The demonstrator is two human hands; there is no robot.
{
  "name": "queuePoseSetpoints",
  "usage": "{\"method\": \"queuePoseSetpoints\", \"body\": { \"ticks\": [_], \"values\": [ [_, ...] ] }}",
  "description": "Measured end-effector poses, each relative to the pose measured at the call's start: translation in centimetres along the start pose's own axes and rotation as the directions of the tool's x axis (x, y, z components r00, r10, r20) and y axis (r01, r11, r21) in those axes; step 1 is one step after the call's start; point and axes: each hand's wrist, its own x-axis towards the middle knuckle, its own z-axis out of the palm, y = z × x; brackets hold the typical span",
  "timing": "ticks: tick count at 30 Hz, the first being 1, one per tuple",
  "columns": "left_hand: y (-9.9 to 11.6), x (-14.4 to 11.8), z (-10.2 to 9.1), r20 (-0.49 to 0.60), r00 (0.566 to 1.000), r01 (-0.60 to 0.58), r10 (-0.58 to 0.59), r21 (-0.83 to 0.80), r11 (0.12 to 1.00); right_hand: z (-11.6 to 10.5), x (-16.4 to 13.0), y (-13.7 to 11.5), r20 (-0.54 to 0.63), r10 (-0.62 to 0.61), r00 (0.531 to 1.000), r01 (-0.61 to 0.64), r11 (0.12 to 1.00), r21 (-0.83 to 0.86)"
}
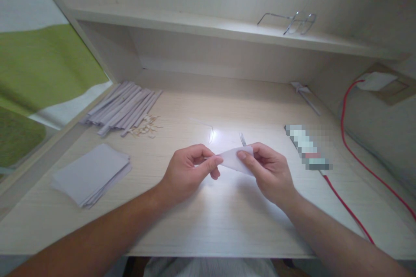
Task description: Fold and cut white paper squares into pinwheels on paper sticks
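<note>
Head view: paper sheet (234, 159) pinched between left hand (188, 171) and right hand (268, 172) grips.

Pale wooden table (201, 220) lies open at centre and front. Obstacles: stack of grey paper sheets (92, 174) and grey rolled strips (121, 107) left; red cable (346, 207) right.

Both hands (227, 169) pinch white paper piece (234, 159) above desk (208, 225).
</note>
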Motion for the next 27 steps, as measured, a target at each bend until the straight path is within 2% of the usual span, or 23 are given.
{"method": "queuePoseSetpoints", "body": {
  "ticks": [8,14,19,27],
  "values": [
    [0.1,0.1,-0.5,-0.01,1.0,0.012,-0.012,-0.039,0.999,-0.6,0.6,0.0,-0.017,0.07,0.997,-0.07,0.997,0.022],
    [0.2,0.3,-1.0,0.148,0.988,0.05,-0.053,0.021,0.999,-1.2,1.0,-0.4,0.115,0.102,0.988,-0.097,0.994,-0.043],
    [0.1,0.3,-0.7,0.283,0.952,0.066,-0.114,0.174,0.982,-1.0,0.8,-0.4,0.201,0.06,0.978,-0.027,0.986,-0.162],
    [-0.2,0.1,-0.5,0.359,0.915,0.082,-0.183,0.278,0.957,-0.9,0.5,-0.5,0.271,0.009,0.963,0.057,0.97,-0.238]
  ]
}}
